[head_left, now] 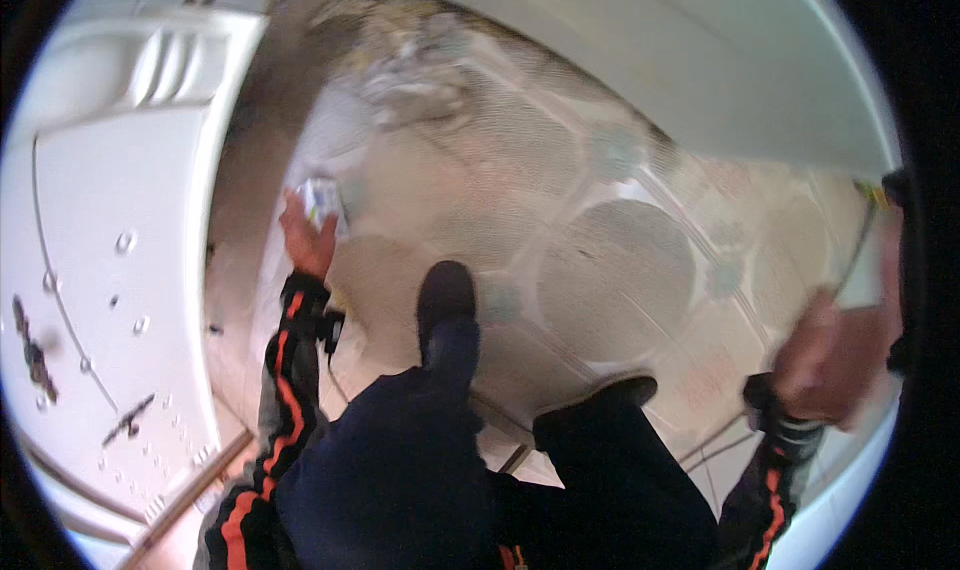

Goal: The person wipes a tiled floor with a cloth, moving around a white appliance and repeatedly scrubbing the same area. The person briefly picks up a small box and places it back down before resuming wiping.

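My left hand (308, 238) is closed around a small white box or packet (322, 198) with blue and green markings, held low over the dusty floor. Its thumb and fingers lie along the near and left sides of it. At the far right, my right hand (835, 360) is smeared by motion and close to a pale surface at the rim. Whether its fingers grip anything is hidden in the blur. Both sleeves are black and grey with orange stripes.
Patterned tiles (615, 260) cover the floor under my dark shoes (447, 295). Crumpled debris (420, 90) lies at the far end. A white panel (120, 210) with metal fittings stands on the left. A large pale curved surface (700, 50) borders the upper right.
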Demonstrator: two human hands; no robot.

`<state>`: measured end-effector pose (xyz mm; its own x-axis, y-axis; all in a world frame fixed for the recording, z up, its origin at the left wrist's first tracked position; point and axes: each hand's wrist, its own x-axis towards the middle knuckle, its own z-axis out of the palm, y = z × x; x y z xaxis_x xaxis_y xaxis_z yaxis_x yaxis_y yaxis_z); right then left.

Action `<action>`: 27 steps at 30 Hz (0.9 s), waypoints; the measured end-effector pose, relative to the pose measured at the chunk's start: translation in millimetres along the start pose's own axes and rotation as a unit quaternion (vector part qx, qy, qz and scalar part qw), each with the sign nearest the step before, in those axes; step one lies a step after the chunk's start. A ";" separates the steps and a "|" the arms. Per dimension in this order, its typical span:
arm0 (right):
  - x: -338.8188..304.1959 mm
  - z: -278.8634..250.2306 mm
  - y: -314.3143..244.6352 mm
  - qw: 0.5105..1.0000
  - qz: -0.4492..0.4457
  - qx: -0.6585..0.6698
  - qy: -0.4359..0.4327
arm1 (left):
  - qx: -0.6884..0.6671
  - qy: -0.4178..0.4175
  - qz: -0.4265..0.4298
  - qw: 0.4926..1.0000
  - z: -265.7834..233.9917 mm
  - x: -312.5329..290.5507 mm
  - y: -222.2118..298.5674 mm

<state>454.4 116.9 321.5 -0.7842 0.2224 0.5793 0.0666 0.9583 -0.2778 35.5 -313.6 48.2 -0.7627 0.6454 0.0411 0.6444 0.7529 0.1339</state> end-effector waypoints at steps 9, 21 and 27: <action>-138.5 145.3 -103.9 0.612 0.588 0.510 -0.140 | -0.279 -0.140 0.291 0.904 -52.9 -46.4 238.2; -229.3 132.4 -79.5 0.263 0.760 0.570 0.168 | -0.258 -0.265 0.505 0.780 6.2 -101.2 430.5; -248.8 132.1 -80.9 0.233 0.762 0.566 0.210 | -0.281 -0.330 0.507 0.745 -3.4 -111.5 438.7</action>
<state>562.7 -39.6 98.6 -0.2361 0.3757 -0.8962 -0.3225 -0.9002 -0.2925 403.0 -55.7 105.8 0.4135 0.9080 -0.0676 0.6036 -0.2178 0.7670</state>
